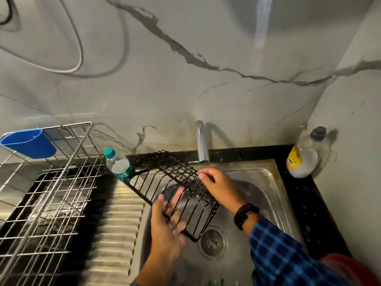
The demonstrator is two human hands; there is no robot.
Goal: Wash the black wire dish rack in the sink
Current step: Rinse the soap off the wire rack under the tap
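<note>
The black wire dish rack (175, 174) lies tilted across the left rim of the steel sink (266, 182), its near end hanging over the basin. My left hand (168, 221) holds the rack's near lower corner, fingers spread along the wires. My right hand (218, 186) rests on the rack's upper right edge, just below the chrome tap (201, 143). No water stream is visible from the tap. The drain (212, 242) sits right of the rack's corner.
A clear water bottle with a teal cap (118, 165) stands at the rack's far left end. A silver wire rack (47, 193) with a blue cup (28, 142) fills the left counter. A soap bottle (305, 155) stands at the back right corner. The ribbed drainboard (115, 228) lies left of the basin.
</note>
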